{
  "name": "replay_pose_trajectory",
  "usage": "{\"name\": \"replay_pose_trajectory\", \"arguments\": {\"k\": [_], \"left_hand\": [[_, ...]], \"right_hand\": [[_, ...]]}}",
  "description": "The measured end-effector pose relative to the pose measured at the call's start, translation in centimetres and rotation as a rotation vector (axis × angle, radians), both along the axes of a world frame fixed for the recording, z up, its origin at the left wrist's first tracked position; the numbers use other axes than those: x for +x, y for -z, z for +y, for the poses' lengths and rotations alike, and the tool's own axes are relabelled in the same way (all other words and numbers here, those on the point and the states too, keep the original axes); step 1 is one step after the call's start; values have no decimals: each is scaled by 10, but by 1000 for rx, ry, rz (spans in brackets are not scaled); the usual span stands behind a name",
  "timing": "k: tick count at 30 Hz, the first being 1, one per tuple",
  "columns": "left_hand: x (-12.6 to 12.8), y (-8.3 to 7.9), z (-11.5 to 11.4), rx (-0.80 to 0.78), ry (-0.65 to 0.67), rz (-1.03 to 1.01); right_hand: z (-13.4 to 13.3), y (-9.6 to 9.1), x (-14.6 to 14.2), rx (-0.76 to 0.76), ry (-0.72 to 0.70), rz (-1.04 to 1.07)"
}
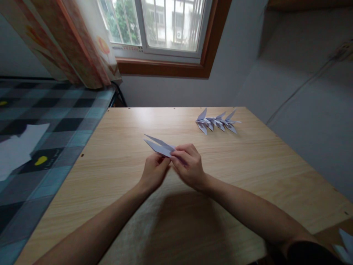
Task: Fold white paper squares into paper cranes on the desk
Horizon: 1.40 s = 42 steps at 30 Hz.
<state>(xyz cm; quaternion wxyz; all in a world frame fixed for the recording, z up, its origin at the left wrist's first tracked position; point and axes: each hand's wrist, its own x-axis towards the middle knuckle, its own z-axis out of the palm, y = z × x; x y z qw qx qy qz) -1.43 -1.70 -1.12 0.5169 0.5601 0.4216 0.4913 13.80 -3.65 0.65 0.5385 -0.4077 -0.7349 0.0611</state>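
Note:
Between my two hands, above the middle of the wooden table (pixel 121 147), is a folded piece of white paper (pixel 161 147). Two pointed flaps of it stick out to the left with a gap between them. My left hand (pixel 154 171) grips its underside, thumb along the near edge. At the right end, my right hand (pixel 190 165) pinches the paper between thumb and fingers. Some fingertips are hidden behind the paper and the hands. Farther back on the right lies a row of several folded paper cranes or leaf-like pieces (pixel 216 122), nested into one another.
Left of the table is a bed with a checked cover (pixel 68 110), with white paper sheets (pixel 30 141) on it. A window (pixel 171 25) with a curtain (pixel 74 40) is behind. At lower right, more folded paper (pixel 346 241) shows partly. A cable (pixel 300 86) hangs along the right wall.

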Motion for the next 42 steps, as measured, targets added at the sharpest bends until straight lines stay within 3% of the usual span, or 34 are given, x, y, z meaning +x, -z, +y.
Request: {"name": "replay_pose_trajectory", "arguments": {"k": [7,15,25,31,42], "left_hand": [[0,-2,-6,-106,97,-133],[4,-8,-4,-83,2,-168],[8,-23,-5,-84,-77,-184],[7,-19,-4,-60,-82,-207],[4,-11,-4,-31,-55,-131]], "right_hand": [[4,4,5,92,36,-147],[7,13,5,243,26,-71],[3,8,9,239,71,-204],[5,4,8,281,-51,-197],[5,6,5,238,-41,-117]]}}
